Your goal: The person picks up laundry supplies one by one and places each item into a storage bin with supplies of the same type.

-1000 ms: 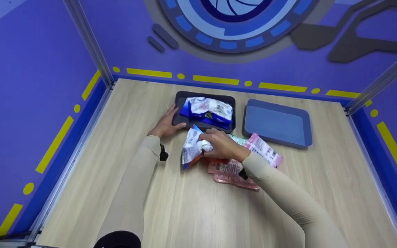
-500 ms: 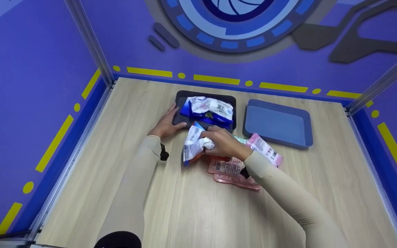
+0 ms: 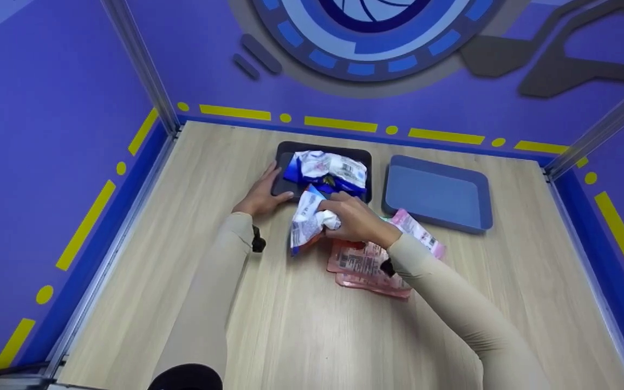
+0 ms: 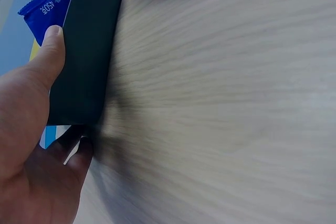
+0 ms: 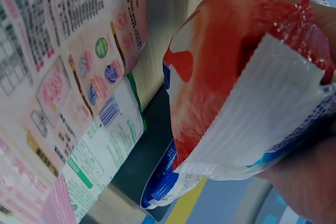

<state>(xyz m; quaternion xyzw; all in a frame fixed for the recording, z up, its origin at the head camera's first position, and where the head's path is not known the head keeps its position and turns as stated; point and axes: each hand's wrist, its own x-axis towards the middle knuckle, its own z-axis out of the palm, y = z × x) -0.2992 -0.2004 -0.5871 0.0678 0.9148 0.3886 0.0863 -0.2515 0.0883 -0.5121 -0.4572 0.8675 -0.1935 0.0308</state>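
Note:
My left hand (image 3: 262, 196) grips the left front corner of a dark tray (image 3: 281, 187). In the left wrist view its thumb lies at the rim and the fingers reach around the end wall. A crinkled white-and-blue plastic packet (image 3: 339, 168) lies in that tray. My right hand (image 3: 356, 218) clutches another plastic packet (image 3: 305, 223), white, blue and orange-red, in front of the tray's near side. From the right wrist, this packet's red face (image 5: 226, 66) and white crimped end show up close; part of it is hidden in the palm.
Right of the dark tray stands a blue-grey tray (image 3: 436, 197). Pink pouches (image 3: 358, 261) lie overlapping under my right forearm, with a pink-and-white pouch (image 3: 423, 233) beside them. A green-and-white pouch (image 5: 113, 140) shows in the right wrist view. Purple walls enclose the wooden table.
My right hand has moved slightly up and right toward the dark tray, carrying the white, blue and orange-red packet. The left hand has stayed at the tray corner.

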